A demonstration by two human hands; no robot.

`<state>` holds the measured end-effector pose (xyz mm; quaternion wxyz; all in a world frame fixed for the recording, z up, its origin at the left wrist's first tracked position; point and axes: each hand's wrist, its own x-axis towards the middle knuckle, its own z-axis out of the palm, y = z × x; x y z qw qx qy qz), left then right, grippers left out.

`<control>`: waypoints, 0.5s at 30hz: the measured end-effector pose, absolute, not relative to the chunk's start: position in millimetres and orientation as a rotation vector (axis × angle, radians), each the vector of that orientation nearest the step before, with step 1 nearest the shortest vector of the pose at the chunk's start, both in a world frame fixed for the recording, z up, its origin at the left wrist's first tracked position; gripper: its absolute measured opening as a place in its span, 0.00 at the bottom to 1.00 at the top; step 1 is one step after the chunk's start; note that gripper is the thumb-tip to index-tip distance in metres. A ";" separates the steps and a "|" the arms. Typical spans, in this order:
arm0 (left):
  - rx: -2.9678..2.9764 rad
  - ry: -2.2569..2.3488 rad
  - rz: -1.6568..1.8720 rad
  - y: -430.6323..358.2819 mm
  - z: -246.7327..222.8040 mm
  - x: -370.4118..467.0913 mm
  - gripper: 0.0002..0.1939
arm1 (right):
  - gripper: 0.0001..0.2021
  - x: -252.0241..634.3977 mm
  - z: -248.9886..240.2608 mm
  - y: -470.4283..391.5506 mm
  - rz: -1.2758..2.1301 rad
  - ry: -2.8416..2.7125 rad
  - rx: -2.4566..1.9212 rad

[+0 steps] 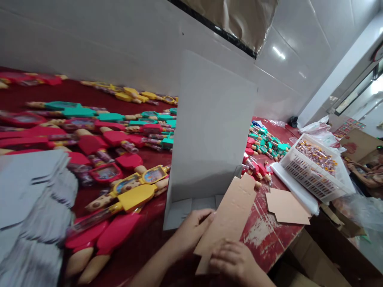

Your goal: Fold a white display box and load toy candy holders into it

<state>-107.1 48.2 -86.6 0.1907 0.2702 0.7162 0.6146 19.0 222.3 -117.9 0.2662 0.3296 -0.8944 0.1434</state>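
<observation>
A tan cardboard piece with notched ends (pixel 230 211) slants in front of me, its upper end at the right side of an open grey-white carton (pixel 212 131). The carton has a tall upright panel and a shallow lower part with folded flaps. My left hand (pixel 196 225) is closed at the left edge of the cardboard piece, near the carton's front; its fingertips are partly hidden. Lower down, my right hand (pixel 233 257) grips the near end of the same piece, fingers bent over its edge.
On the red table (pixel 263 235), yellow toys (pixel 137 197), red toys (pixel 119 233) and green toys (pixel 79 111) lie in rows. Flat grey cartons (pixel 32 191) are stacked left. Right are a loose cardboard sheet (pixel 287 207), a white basket of small wrapped items (pixel 311 171) and another person's arm (pixel 363 175).
</observation>
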 end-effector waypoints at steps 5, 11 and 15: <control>0.816 2.388 1.777 52.0 -90.0 -96.1 0.23 | 0.21 7.2 -120.4 250.2 0.421 -2.241 -0.066; 0.948 2.290 2.026 39.4 -78.1 -74.2 0.22 | 0.29 1.5 -115.5 241.6 0.929 -2.151 -0.353; 0.781 1.973 2.096 34.4 -81.8 -67.8 0.23 | 0.40 -0.1 -95.4 223.4 1.352 -2.026 -0.280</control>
